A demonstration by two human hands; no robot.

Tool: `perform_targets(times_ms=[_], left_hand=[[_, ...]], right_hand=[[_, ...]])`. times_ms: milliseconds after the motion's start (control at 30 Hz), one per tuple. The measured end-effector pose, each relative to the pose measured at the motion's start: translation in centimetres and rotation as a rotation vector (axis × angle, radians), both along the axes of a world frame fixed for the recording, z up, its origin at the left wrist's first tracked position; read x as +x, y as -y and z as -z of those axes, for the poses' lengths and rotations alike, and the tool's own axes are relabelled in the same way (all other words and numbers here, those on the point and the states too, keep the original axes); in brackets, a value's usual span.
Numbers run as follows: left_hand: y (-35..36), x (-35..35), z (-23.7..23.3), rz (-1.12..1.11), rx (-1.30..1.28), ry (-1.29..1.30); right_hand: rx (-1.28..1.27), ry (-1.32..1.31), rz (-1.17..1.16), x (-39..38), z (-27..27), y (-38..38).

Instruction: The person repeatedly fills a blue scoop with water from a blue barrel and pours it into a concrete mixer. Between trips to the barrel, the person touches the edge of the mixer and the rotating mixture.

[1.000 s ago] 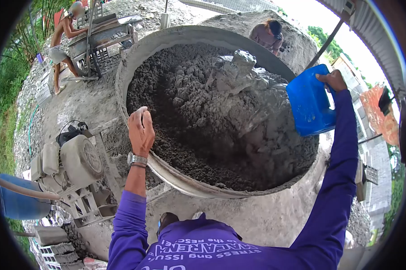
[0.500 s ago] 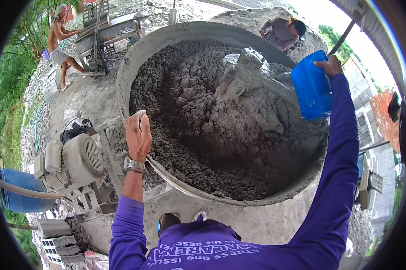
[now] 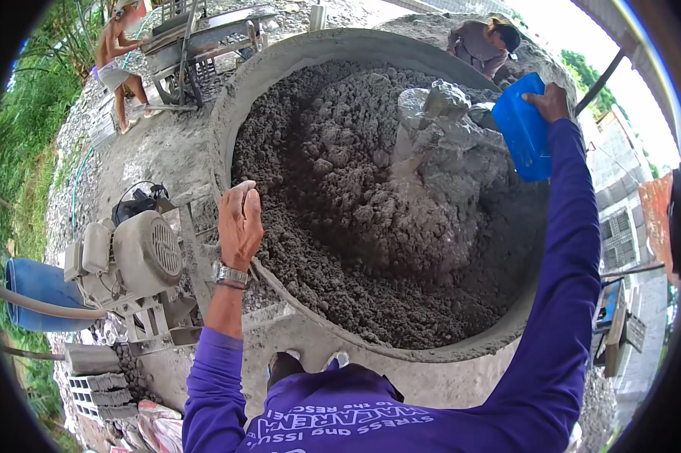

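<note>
A large round mixer drum [image 3: 227, 113] holds grey, crumbly cement mix [image 3: 340, 166]. At its right rim, my right hand [image 3: 552, 102] grips a blue plastic container [image 3: 523, 132], which is tilted over the mix. On the left side of the drum, my left hand [image 3: 240, 225] is at the rim, its fingers close together and pointing away from me; whether they press on the rim is hard to see. Wet, shiny mix covers the mixer's central hub [image 3: 446, 102].
A dusty motor [image 3: 148, 253] stands left of the drum, with a blue barrel [image 3: 42, 294] beyond it. Hollow blocks [image 3: 102, 392] lie at the lower left. One person [image 3: 117, 60] works at a machine upper left; another person [image 3: 484, 45] bends behind the drum.
The blue container has shifted slightly up and tilted further in my right hand. The view has shifted, so the drum and motor appear farther right. My left hand remains at the rim.
</note>
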State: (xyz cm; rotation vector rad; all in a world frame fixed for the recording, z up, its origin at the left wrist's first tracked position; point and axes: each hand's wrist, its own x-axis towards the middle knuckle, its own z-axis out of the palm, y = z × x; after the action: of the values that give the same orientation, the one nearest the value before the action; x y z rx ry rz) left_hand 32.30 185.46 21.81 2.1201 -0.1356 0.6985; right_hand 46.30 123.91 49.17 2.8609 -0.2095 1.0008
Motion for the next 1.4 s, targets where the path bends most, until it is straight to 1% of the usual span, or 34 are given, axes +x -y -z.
perform_targets(times_ms=[167,267,400,467,600,633,667,900,1167,1233,1400], left_hand=[[-0.2,0.0,-0.1,0.003,0.014,-0.001],[0.1,0.0,-0.1,0.004,0.001,-0.014],[0.0,0.0,0.0,0.013,0.016,-0.016],[0.0,0.0,-0.1,-0.007,0.027,-0.043],[0.2,-0.2,-0.4,-0.001,-0.022,-0.053],[0.2,-0.2,-0.5,-0.003,-0.007,-0.045],[0.2,-0.3,-0.4,-0.007,0.007,-0.037],[0.1,-0.1,-0.3,-0.026,-0.004,0.021],[0.1,-0.2,-0.4,-0.03,-0.032,0.049],[0.0,0.1,-0.2,-0.034,-0.019,0.098],[-0.1,0.0,-0.3,-0.035,-0.028,0.083]], right_hand=[[-0.007,-0.012,-0.012,-1.0,1.4,0.7],[0.049,-0.096,-0.022,-3.7,0.9,-0.9],[0.006,-0.105,-0.009,-4.8,1.0,-0.8],[0.108,-0.143,-0.094,-5.4,0.6,-1.4],[0.11,-0.15,-0.103,-5.4,-0.4,-2.6],[0.058,-0.134,-0.081,-5.4,-0.7,-3.1],[0.004,-0.118,-0.06,-5.3,-1.0,-3.7],[0.013,-0.051,-0.069,-0.8,-1.6,-5.4],[-0.061,-0.11,-0.099,3.0,-1.3,-11.4],[-0.056,-0.133,-0.121,3.9,-1.1,-12.0],[-0.097,-0.152,-0.111,4.2,-1.3,-13.6]])
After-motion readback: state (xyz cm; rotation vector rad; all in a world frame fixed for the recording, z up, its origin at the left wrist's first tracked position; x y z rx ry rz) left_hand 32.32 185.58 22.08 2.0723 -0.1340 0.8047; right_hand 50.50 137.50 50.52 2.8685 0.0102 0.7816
